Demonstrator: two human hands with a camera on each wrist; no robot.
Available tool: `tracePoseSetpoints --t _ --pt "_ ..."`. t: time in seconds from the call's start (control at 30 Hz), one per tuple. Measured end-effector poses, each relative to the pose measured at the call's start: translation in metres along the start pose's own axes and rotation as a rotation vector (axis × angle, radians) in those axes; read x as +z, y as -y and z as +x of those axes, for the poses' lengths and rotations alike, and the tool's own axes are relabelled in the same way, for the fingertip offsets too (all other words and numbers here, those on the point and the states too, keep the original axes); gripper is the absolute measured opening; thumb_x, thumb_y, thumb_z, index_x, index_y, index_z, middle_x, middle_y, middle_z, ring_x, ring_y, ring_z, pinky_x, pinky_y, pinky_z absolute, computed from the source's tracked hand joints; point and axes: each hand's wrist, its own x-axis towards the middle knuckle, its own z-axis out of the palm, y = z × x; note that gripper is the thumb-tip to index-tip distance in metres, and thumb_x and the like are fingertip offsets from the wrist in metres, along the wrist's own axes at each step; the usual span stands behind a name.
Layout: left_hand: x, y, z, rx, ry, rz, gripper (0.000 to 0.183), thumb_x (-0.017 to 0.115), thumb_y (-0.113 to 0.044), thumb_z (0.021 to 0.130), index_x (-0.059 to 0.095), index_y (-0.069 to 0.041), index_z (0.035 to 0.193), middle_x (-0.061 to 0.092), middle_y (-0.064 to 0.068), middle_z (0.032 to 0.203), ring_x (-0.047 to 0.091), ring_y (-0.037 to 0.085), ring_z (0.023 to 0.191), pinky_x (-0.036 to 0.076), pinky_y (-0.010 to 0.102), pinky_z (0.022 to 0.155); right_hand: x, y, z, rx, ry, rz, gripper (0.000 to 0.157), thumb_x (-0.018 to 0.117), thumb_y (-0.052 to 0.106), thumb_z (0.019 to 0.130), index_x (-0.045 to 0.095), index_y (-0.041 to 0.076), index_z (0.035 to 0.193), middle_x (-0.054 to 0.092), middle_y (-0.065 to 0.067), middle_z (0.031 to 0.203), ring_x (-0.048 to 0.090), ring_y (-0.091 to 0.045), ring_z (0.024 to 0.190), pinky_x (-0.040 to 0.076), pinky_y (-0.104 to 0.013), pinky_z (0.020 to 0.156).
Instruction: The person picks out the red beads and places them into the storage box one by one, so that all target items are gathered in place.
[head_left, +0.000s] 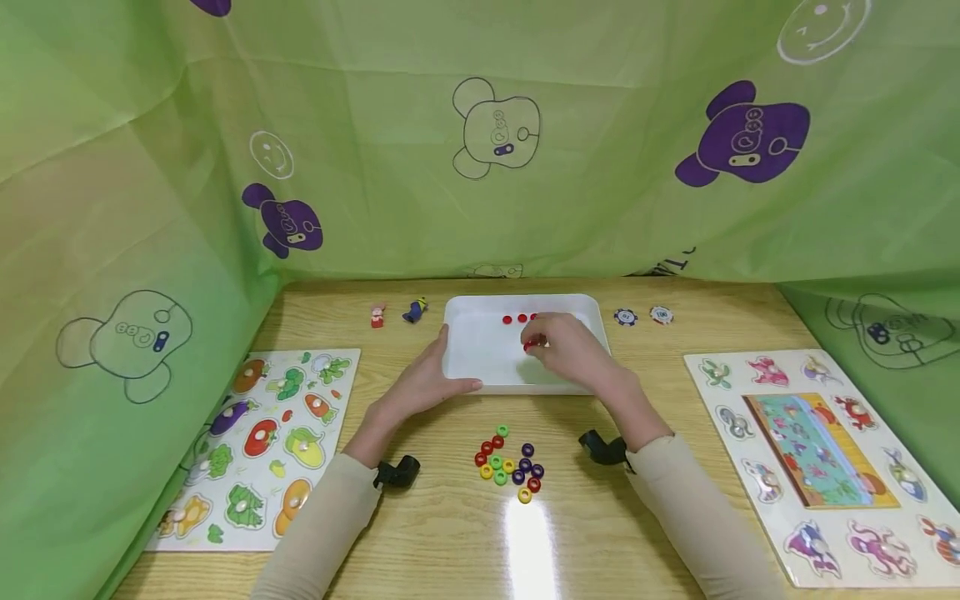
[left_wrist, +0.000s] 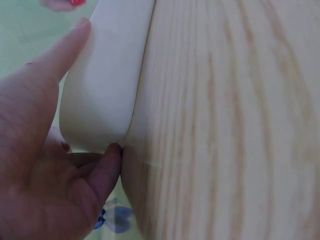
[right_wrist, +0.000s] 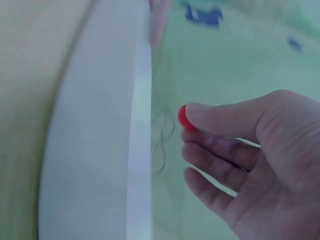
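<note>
A white tray (head_left: 472, 333) lies on the table in front of me, with several red rings (head_left: 522, 318) in a row near its far side. My left hand (head_left: 425, 379) holds the tray's near left corner. In the left wrist view the thumb lies along the rim and the curled fingers touch the corner. Over the tray, my right hand (head_left: 573, 350) pinches a small red ring (right_wrist: 183, 118) between thumb and forefinger; the other fingers are bent beside it. Part of the tray floor is hidden by this hand.
Nearer me lies a cluster of red, yellow, green and purple rings (head_left: 508, 465). A vegetable puzzle board (head_left: 347, 367) is at left, a sea-animal board (head_left: 720, 400) at right. Two small figures (head_left: 377, 315) and two poker chips (head_left: 626, 317) flank the tray. Green cloth (head_left: 390, 225) encloses the table.
</note>
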Motion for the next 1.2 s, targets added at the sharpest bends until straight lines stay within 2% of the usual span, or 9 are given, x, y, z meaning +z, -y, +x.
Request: tracePoseSetpoints --t 0.1,0.23,0.43,0.6,0.73,0.97,1.2 --pt "-0.001 0.002 0.001 0.014 -0.009 0.002 0.121 0.070 -0.065 0.066 -0.003 -0.018 0.150 0.012 0.006 0.157 0.022 0.026 0.142 0.029 0.047 0.111 -0.001 -0.021 0.015 0.088 -0.043 0.044 0.010 0.065 0.008 0.084 0.071 0.009 0.092 0.068 -0.004 0.089 0.061 -0.017 0.080 0.051 -0.031 0.071" --pt "-0.001 0.004 0.002 0.036 -0.004 0.000 0.125 0.067 -0.072 0.062 -0.004 -0.018 0.150 0.012 0.005 0.157 0.023 0.026 0.141 0.030 0.046 0.111 0.001 -0.048 0.025 0.207 -0.058 0.067 0.016 0.062 0.009 0.086 0.070 0.005 0.099 0.068 -0.010 0.100 0.061 -0.024 0.089 0.051 -0.037 0.077" --pt "0.001 0.003 0.002 0.033 -0.001 0.000 0.129 0.062 -0.079 0.057 -0.005 -0.019 0.150 0.012 0.005 0.157 0.024 0.026 0.141 0.030 0.045 0.111 0.009 -0.077 0.029 0.320 -0.071 0.023 0.019 0.059 0.008 0.087 0.069 0.007 0.102 0.067 -0.011 0.106 0.059 -0.027 0.098 0.047 -0.042 0.084" --pt "0.000 0.002 0.001 0.023 -0.007 0.003 0.126 0.065 -0.075 0.060 -0.005 -0.021 0.150 0.013 0.004 0.157 0.024 0.025 0.141 0.031 0.045 0.110 0.014 -0.087 0.030 0.328 -0.080 -0.012 0.021 0.055 0.001 0.084 0.069 0.006 0.100 0.067 -0.012 0.099 0.059 -0.028 0.090 0.048 -0.042 0.079" --pt "-0.001 0.001 0.000 0.026 -0.007 0.007 0.124 0.067 -0.071 0.063 -0.004 -0.019 0.150 0.014 0.005 0.157 0.024 0.025 0.141 0.031 0.044 0.110 0.016 -0.087 0.031 0.321 -0.091 -0.068 0.021 0.052 -0.002 0.083 0.069 0.006 0.093 0.067 -0.012 0.095 0.058 -0.027 0.084 0.047 -0.040 0.075" --pt "-0.001 -0.001 -0.001 0.028 -0.008 -0.005 0.123 0.068 -0.069 0.064 -0.003 -0.017 0.150 0.014 0.005 0.157 0.024 0.025 0.141 0.031 0.045 0.110 0.016 -0.089 0.030 0.307 -0.088 -0.108 0.022 0.051 -0.002 0.085 0.069 0.005 0.095 0.067 -0.014 0.100 0.061 -0.031 0.093 0.048 -0.045 0.082" --pt "-0.002 -0.001 -0.001 0.017 -0.007 0.003 0.124 0.067 -0.072 0.062 -0.003 -0.019 0.150 0.014 0.005 0.157 0.024 0.026 0.141 0.031 0.045 0.110 0.010 -0.082 0.027 0.309 -0.067 -0.065 0.022 0.054 0.003 0.086 0.068 0.006 0.103 0.068 -0.014 0.103 0.060 -0.031 0.097 0.048 -0.046 0.083"
